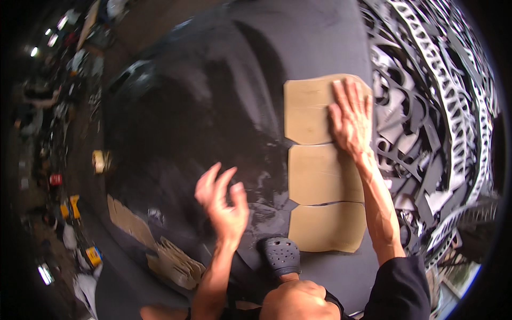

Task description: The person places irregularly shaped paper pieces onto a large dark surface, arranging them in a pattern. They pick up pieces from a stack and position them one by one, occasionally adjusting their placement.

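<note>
Three tan flat panels lie in a column along the right side of a large dark sheet (213, 106). My right hand (352, 120) rests flat on the right part of the far panel (309, 109), fingers stretched away from me. Below it, edge to edge, come the middle panel (322, 173) and the near panel (325, 226); my right forearm passes over the middle one's right edge. Left of the column, my left hand (224, 205) hovers over the dark sheet, its fingers apart and slightly bent, with nothing in them.
A heap of dark cut-out scraps (394, 117) with a pale perforated strip (453, 101) borders the sheet on the right. My foot in a dark clog (281, 255) stands by the near panel. Tan pieces (176, 264) are piled at lower left. Yellow items (93, 256) lie farther left.
</note>
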`<state>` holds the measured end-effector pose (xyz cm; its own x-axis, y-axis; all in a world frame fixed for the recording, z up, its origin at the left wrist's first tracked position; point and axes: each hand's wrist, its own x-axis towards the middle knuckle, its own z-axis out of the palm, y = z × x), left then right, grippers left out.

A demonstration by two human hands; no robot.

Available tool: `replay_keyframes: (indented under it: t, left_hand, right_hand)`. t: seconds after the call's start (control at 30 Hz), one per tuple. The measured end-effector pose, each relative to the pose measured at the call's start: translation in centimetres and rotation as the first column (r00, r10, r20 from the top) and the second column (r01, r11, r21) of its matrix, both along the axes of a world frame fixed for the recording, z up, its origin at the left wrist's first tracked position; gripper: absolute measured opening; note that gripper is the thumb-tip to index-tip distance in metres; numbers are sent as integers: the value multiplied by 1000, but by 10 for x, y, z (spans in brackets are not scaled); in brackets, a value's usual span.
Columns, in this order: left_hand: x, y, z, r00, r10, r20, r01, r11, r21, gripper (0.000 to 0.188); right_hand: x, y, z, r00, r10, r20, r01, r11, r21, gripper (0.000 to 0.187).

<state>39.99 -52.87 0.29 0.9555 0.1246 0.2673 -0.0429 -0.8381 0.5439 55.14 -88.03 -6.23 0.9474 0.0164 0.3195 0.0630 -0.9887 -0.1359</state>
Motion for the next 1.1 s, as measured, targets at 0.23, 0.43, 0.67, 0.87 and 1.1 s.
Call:
replay_keyframes:
  t: [0.23,0.43,0.67,0.87,1.1]
  left_hand:
    - [-296,286,-31,-232,929,-288,-967,-254,-38,60]
    - [-428,359,-134,-453,696,-558,-795,-598,-101,83]
    - [-445,353,-114,-125,655,-745,-779,-529,-335,79]
    - [-440,335,-82,-315,763,-564,-808,-527,-262,67]
    - [-362,287,-1,36,999,34,-990,31,135,27]
  right_hand:
    - [40,48,-55,881,50,471,117,940,-320,74]
    - [37,41,-57,965,179,191,-144,972,-185,74]
    - [39,43,-59,947,212,242,-157,961,-227,73]
    - [44,24,-75,950,205,235,-152,963,-224,76]
    - [22,83,-38,908,326,264,-347,937,35,51]
